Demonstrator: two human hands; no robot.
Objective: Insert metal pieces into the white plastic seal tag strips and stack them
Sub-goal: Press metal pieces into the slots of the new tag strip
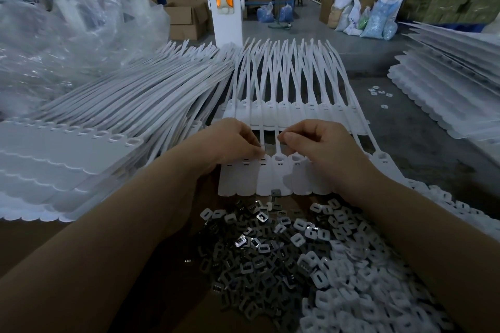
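Both hands are working at the row of white seal tag strips lying flat on the bench straight ahead. The left hand is resting on the left end of the row, its fingers curled and pressing down at the head of one tag; whether they are pinching a metal piece there is hidden. The right hand is hovering just beside it over the row's middle, thumb and forefinger pressed together as if pinching something small, though what lies between them is too small to tell.

A heap of metal pieces is lying on the bench near the person, between the forearms, and one metal piece is sitting at the near edge of the tag row. To the right of the heap, a pile of small white plastic caps is touching and mixing with it.

A second row of strips is lying just behind the hands, its long tails fanning away. A big stack of strips is sitting to the left, and another stack to the right. Crumpled clear plastic sheeting is bunching up at the far left.
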